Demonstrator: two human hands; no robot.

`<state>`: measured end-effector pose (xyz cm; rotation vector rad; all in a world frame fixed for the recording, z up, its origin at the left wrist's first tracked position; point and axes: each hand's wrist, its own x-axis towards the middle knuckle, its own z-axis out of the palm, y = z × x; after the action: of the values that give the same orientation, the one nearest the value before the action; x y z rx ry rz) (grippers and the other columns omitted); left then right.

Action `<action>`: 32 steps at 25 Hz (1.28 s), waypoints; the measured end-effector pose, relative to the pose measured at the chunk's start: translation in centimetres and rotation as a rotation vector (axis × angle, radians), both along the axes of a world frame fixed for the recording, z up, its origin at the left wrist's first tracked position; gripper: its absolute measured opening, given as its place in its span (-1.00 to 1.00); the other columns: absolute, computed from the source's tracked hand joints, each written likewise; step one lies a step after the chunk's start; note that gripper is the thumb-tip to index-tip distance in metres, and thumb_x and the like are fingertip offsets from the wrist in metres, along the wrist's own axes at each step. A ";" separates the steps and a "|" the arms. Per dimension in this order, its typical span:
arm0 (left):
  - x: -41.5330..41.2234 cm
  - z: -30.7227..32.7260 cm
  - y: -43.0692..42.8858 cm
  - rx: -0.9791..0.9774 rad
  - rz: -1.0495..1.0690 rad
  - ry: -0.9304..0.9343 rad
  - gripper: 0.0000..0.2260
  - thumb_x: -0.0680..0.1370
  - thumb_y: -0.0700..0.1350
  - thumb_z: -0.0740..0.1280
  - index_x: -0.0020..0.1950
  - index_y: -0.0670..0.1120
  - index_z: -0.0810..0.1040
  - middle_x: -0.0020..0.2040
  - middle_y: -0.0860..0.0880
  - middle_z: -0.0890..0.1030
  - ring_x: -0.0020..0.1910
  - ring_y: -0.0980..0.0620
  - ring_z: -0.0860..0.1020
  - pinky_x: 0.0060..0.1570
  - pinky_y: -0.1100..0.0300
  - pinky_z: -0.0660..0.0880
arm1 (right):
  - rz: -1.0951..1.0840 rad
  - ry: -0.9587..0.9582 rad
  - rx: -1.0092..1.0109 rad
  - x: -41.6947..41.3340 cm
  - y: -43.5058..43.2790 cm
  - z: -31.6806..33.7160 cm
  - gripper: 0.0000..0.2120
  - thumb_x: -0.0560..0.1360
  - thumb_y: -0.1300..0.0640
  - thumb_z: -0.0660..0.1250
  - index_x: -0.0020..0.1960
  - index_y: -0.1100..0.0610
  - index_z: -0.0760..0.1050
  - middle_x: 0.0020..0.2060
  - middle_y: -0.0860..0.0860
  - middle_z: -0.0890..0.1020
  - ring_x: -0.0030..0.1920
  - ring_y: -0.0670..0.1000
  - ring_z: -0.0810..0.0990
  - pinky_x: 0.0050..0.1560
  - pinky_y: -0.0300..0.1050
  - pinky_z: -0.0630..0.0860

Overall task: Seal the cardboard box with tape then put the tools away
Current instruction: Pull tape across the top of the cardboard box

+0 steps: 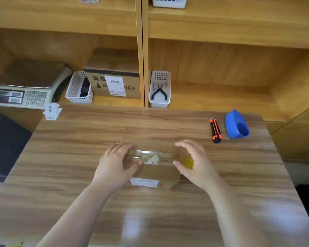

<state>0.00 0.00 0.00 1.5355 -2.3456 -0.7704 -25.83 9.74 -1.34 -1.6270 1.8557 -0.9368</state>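
Observation:
A small cardboard box [157, 172] lies flat on the wooden table [78, 175], with a strip of clear tape [150, 155] across its top seam and a white label on its near side. My left hand [114, 164] rests on the box's left end, thumb on the top. My right hand [194, 163] presses against the box's right end, fingers spread. An orange and black utility knife [215, 130] and a blue tape dispenser [236, 124] lie at the table's far right, apart from both hands.
Behind the table runs a wooden shelf. On it stand a white basket with black pliers [159, 90], a second white basket [78, 88], a larger labelled carton [112, 81] and a weighing scale [23, 86]. Paper slips [52, 111] sit at the table's far left corner.

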 end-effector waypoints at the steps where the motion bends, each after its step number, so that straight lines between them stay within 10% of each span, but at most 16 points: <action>1: -0.2 -0.8 0.1 0.032 -0.013 -0.015 -0.46 0.46 0.18 0.41 0.42 0.14 0.45 0.45 0.07 0.46 0.49 -0.05 0.28 0.43 -0.02 0.28 | 0.023 0.035 0.016 0.3 -0.2 -0.3 -0.57 0.43 -0.05 0.38 0.28 -0.19 0.39 0.24 -0.47 0.30 0.34 -0.35 0.18 0.29 -0.29 0.20; 6: -0.8 -4.2 0.6 -0.030 -0.031 -0.115 -0.41 0.48 0.24 0.34 0.49 0.12 0.39 0.57 0.00 0.29 0.58 -0.08 0.14 0.48 -0.08 0.22 | 0.059 0.218 0.165 1.1 -1.5 -2.9 -0.51 0.50 -0.03 0.37 0.39 -0.10 0.36 0.50 -0.15 0.21 0.52 -0.11 0.02 0.40 -0.16 0.06; 17: -0.5 -6.1 -0.7 -0.243 -0.170 -0.324 -0.40 0.56 0.29 0.01 0.52 0.05 0.36 0.55 -0.10 0.35 0.54 -0.17 0.27 0.47 -0.17 0.23 | 0.074 0.239 0.143 1.1 -1.0 -5.2 -0.44 0.55 -0.19 0.19 0.51 -0.20 0.15 0.56 -0.23 0.01 0.53 -0.19 -0.19 0.42 -0.04 0.10; 26: -1.0 -5.4 -5.1 -0.169 -0.337 -0.482 -0.53 0.54 0.28 -0.34 0.45 0.38 -0.34 0.64 0.06 -0.21 0.61 -0.02 -0.23 0.51 -0.24 -0.22 | 0.021 0.384 0.257 2.1 -0.9 -4.9 -0.45 0.53 -0.30 -0.22 0.51 -0.30 -0.09 0.56 -0.23 -0.18 0.51 -0.15 -0.35 0.45 0.07 0.05; 32: -2.2 -4.7 -9.1 -0.202 -0.450 -0.608 -0.55 0.61 0.22 -0.27 0.40 0.39 -0.48 0.52 0.09 -0.41 0.56 -0.09 -0.37 0.41 -0.36 -0.34 | 0.084 0.487 0.251 0.9 -1.0 -4.3 -0.55 0.65 -0.05 0.02 0.52 -0.22 0.06 0.57 -0.07 0.00 0.55 -0.03 -0.15 0.50 0.05 0.11</action>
<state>-2.19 -9.09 -4.73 1.2948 -3.1562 -0.1193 -24.88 8.71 -5.63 -1.8663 2.0886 -0.2644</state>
